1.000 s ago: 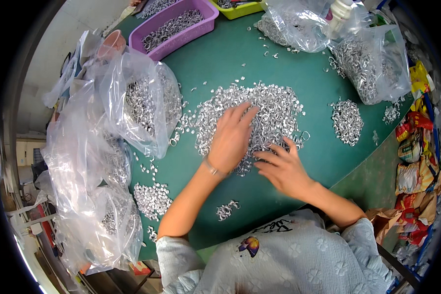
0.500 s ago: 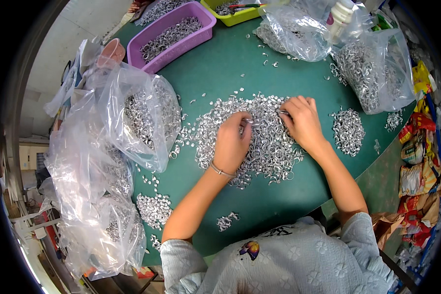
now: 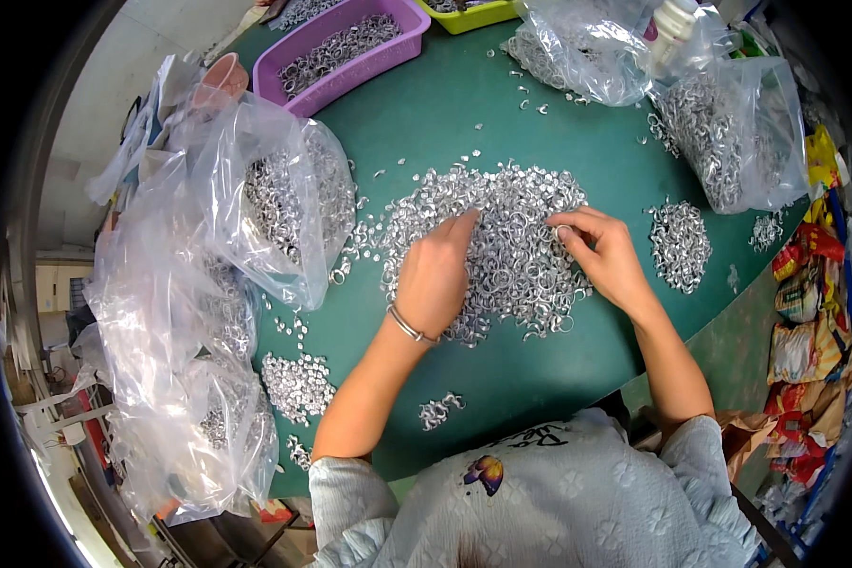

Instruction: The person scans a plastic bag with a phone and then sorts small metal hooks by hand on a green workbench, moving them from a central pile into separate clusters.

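A broad heap of small silvery metal rings (image 3: 516, 270) lies on the green table in front of me. My left hand (image 3: 434, 270), with a bracelet at its wrist, rests over the heap's left side. Its fingers are drawn together and point down into the rings; what they hold, if anything, is hidden. At the heap's right edge my right hand (image 3: 606, 251) pinches a small metal ring between thumb and forefinger, only partly visible.
Clear plastic bags of metal pieces (image 3: 284, 213) line the left side; another bag (image 3: 729, 142) stands at far right. A purple basket (image 3: 355, 71) sits at the back left. Smaller piles lie right (image 3: 680, 246), lower left (image 3: 296, 388) and near me (image 3: 440, 411).
My left hand has moved down and slightly left, its fingers lowered to the rings. My right hand has shifted slightly right and down, pinching at the heap's edge. The view has tilted a little.
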